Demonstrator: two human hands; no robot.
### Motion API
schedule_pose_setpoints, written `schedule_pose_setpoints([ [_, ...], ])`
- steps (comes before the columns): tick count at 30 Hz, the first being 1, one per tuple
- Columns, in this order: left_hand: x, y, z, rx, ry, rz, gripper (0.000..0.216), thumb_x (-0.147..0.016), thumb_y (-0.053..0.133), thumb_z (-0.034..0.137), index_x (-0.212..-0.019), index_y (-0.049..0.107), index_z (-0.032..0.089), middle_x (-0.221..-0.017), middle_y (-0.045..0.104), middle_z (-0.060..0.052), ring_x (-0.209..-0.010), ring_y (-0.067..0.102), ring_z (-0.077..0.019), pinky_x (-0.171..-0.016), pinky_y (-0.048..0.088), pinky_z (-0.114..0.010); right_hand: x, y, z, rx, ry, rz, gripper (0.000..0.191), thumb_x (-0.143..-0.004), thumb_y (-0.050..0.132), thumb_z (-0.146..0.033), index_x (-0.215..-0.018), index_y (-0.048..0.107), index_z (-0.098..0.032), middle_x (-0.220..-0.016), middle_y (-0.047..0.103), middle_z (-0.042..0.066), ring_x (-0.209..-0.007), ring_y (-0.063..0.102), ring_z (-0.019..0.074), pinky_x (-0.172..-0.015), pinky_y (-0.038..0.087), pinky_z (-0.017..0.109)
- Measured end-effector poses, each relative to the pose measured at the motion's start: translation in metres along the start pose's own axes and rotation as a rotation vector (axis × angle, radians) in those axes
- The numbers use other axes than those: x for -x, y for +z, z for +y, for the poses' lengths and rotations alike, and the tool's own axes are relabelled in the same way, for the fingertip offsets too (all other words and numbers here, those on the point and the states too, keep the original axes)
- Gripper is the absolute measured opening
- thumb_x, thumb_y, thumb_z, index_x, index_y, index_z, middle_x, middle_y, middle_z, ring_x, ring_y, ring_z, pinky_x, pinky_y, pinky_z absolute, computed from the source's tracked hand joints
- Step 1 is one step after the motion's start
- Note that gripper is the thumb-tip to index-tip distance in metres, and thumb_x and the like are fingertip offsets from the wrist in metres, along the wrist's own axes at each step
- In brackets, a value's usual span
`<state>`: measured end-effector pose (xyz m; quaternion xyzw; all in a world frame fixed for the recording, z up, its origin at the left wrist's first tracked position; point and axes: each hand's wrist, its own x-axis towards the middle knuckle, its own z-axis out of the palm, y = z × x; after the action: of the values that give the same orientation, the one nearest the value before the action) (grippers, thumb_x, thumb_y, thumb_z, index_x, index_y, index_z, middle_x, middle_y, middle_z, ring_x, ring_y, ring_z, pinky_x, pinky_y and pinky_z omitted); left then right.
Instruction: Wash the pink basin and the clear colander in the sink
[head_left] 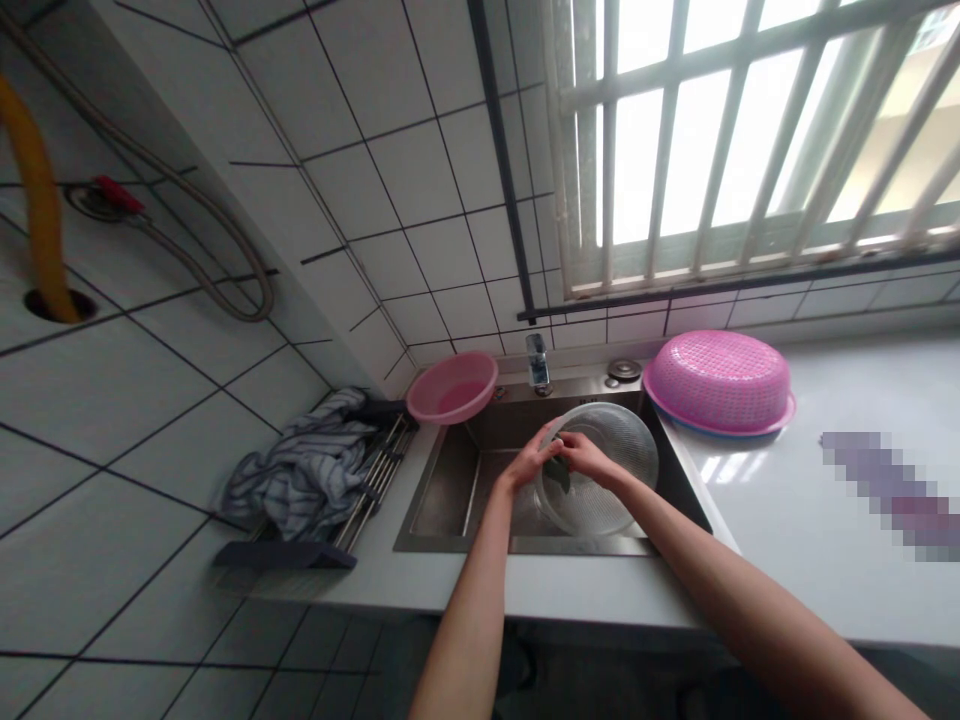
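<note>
Over the sink (442, 495), both hands meet at the left side of a translucent white mesh basket (626, 455), which is tilted inside the basin. My left hand (531, 460) is closed at the basket's left rim, and its fingers reach the green leaves (556, 474). From the other side, my right hand (585, 458) pinches the same leaves, with its wrist across the basket. The leaves hang down below the fingers. Part of the fingertips is hidden, and I cannot tell whether the left hand also grips the rim.
A pink basin (454, 390) sits at the sink's back left, beside the faucet (537, 362). An upturned pink colander (720, 380) stands on the right counter (757, 560). Striped cloth (300, 465) lies over a metal rack (375, 480) at left. A drain plug (624, 370) rests behind the sink.
</note>
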<state>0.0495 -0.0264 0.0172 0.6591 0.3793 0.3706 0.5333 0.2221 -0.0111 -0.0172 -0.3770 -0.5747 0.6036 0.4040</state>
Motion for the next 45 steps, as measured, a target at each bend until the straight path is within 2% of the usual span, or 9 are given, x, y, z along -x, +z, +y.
schedule_pose_setpoints([
  [7,-0.001,0.003,0.004,0.027,-0.054,-0.033,0.084,-0.09,0.072,0.063,-0.161,0.043,0.028,-0.163,0.049,-0.013,-0.15,0.045,-0.0364,-0.126,0.032,-0.057,-0.013,-0.037,-0.001,-0.066,-0.066,0.721,0.031,-0.078,0.06,-0.052,-0.083,0.059,-0.021,-0.081,0.065,0.004,-0.072,0.053,0.0183,-0.058,0.041,0.027],
  [9,0.0,0.004,0.006,0.032,-0.067,-0.043,0.086,-0.089,0.073,0.065,-0.161,0.043,0.028,-0.163,0.049,-0.013,-0.15,0.045,-0.0371,-0.125,0.034,-0.058,-0.011,-0.036,0.0,-0.046,-0.055,0.65,0.031,-0.078,0.062,-0.051,-0.083,0.06,-0.021,-0.081,0.065,0.004,-0.071,0.054,0.0182,-0.058,0.042,0.027],
  [15,0.0,0.002,0.004,-0.016,0.002,-0.033,0.077,-0.088,0.075,0.062,-0.154,0.054,0.029,-0.166,0.047,-0.01,-0.155,0.039,-0.0342,-0.133,0.021,-0.052,-0.002,-0.008,0.004,-0.012,0.049,-0.013,0.021,-0.073,0.067,-0.036,-0.087,0.07,-0.021,-0.084,0.07,0.004,-0.069,0.058,0.0172,-0.056,0.043,0.026],
  [23,0.003,0.008,0.017,0.014,-0.02,-0.025,0.084,-0.084,0.08,0.058,-0.157,0.049,0.028,-0.164,0.048,-0.012,-0.151,0.044,-0.0356,-0.129,0.029,-0.055,-0.013,-0.036,0.001,-0.01,-0.071,0.677,0.027,-0.078,0.057,-0.047,-0.085,0.063,-0.022,-0.081,0.068,0.004,-0.07,0.056,0.0196,-0.061,0.044,0.028],
  [26,0.004,0.008,0.017,0.033,-0.03,-0.031,0.083,-0.085,0.08,0.058,-0.156,0.048,0.029,-0.162,0.05,-0.012,-0.149,0.046,-0.0352,-0.127,0.031,-0.055,-0.01,-0.032,-0.002,0.104,-0.134,0.593,0.024,-0.078,0.057,-0.044,-0.08,0.063,-0.022,-0.08,0.067,0.004,-0.073,0.055,0.0201,-0.064,0.043,0.028],
  [32,0.002,0.003,0.009,-0.007,-0.009,-0.004,0.076,-0.085,0.078,0.06,-0.15,0.056,0.026,-0.159,0.053,-0.012,-0.151,0.044,-0.0343,-0.131,0.025,-0.052,-0.003,-0.003,0.003,0.065,-0.091,0.013,0.023,-0.074,0.058,-0.031,-0.089,0.072,-0.02,-0.077,0.068,0.003,-0.07,0.055,0.0187,-0.064,0.044,0.028],
  [40,0.001,0.008,0.012,0.034,-0.061,-0.049,0.088,-0.081,0.085,0.056,-0.154,0.046,0.028,-0.154,0.055,-0.015,-0.143,0.052,-0.0345,-0.123,0.037,-0.054,-0.012,-0.035,-0.001,-0.075,-0.089,0.704,0.027,-0.077,0.058,-0.051,-0.079,0.055,-0.024,-0.071,0.057,0.001,-0.065,0.048,0.0186,-0.059,0.041,0.029],
  [42,-0.001,0.009,0.007,0.017,-0.07,-0.031,0.088,-0.079,0.086,0.057,-0.152,0.047,0.027,-0.152,0.056,-0.017,-0.143,0.051,-0.0349,-0.121,0.039,-0.053,-0.011,-0.034,-0.003,-0.102,-0.062,0.693,0.028,-0.078,0.059,-0.052,-0.082,0.056,-0.024,-0.072,0.057,0.0,-0.064,0.047,0.0179,-0.058,0.04,0.029],
  [45,-0.002,0.007,-0.001,-0.006,-0.024,0.071,0.092,-0.075,0.088,0.059,-0.151,0.047,0.026,-0.156,0.05,-0.018,-0.148,0.046,-0.0353,-0.124,0.036,-0.052,-0.006,-0.019,-0.004,-0.051,-0.068,0.371,0.026,-0.078,0.061,-0.047,-0.087,0.063,-0.022,-0.075,0.062,0.001,-0.062,0.048,0.0162,-0.056,0.038,0.028],
])
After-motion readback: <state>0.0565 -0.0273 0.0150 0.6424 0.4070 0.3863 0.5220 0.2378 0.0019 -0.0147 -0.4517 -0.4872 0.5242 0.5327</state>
